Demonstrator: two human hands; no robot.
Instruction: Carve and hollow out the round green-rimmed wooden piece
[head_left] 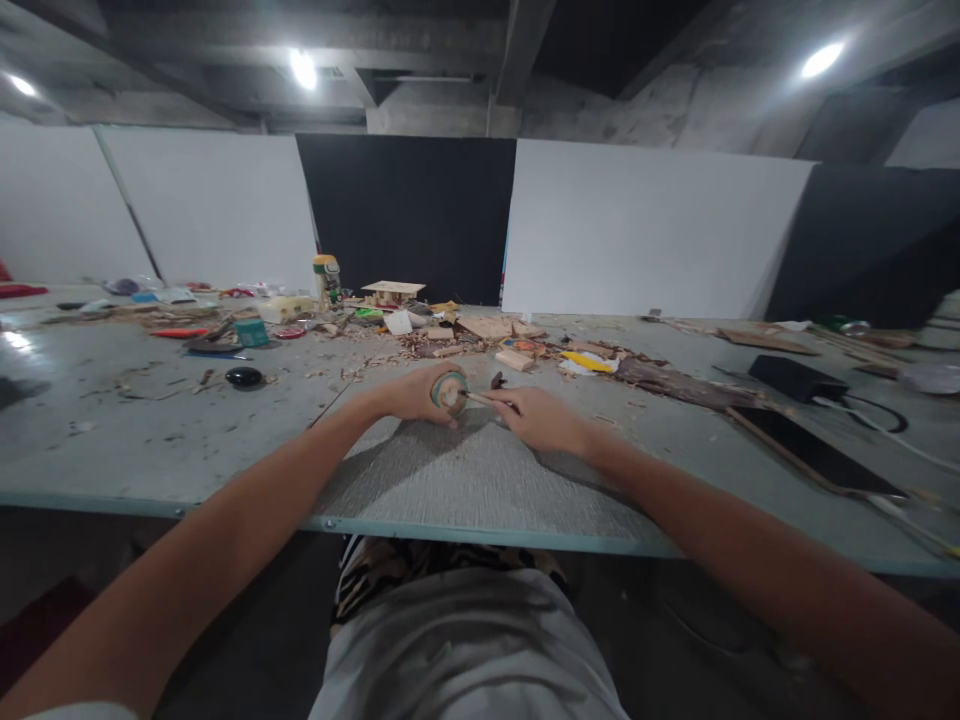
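Observation:
My left hand (421, 394) is wrapped round a small round container (449, 393) with a teal band near its rim. The container is tilted so its mouth faces me, and pale stuff shows inside; what it is I cannot tell. Between the fingers of my right hand (536, 414) is a thin stick-like tool (480, 398), possibly a brush. Its dark tip meets the container's mouth. A small dark piece (498, 380) lies on the table just beyond my right fingers.
Wood scraps and shavings (450, 345) litter the table (450, 480) beyond my hands. A yellow-handled tool (587, 361) and a long bark strip (675, 383) lie to the right, near a phone (814, 450) with a cable. A black mouse-like object (244, 377) sits left; a yellow-topped bottle (326, 280) stands behind.

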